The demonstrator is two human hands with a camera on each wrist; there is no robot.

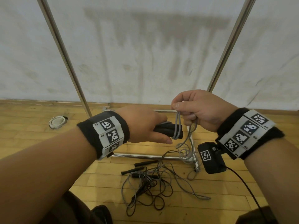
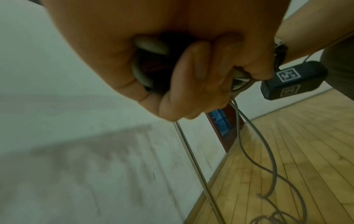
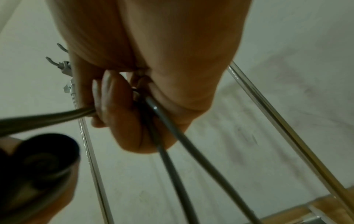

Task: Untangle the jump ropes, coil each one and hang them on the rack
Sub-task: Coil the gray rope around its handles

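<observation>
1. Handles (image 1: 168, 130) of the grey jump rope (image 1: 178, 125) are lying side by side in our left hand (image 1: 145, 125), whose fingers are curling round both black grips so that they are serving as one core for the coil. This hand is sitting in front of the rack (image 1: 64, 50), between its two slanted poles and above its base bars.

2. We are winding grey cord round the free ends of the handles; two or three turns are already showing there.

3. Our right hand (image 1: 199, 109), just beside the left and toward the rack's right pole, is pinching a loop of cord between thumb and forefinger while the remaining fingers are closing on strands below, which, we judge, is keeping tension on the turn being laid.

4. The slack of this rope is trailing down past the rack's lower front bar to the wooden floor (image 1: 40, 139).

5. The remaining tangle (image 1: 145, 183), dark and grey cords with black handles, is lying on the floor in front of the rack's base, not yet sorted.

6. We are judging the first coil as under way, and hanging as not yet started; hooks appear on the rack in the right wrist view, blurred.
</observation>
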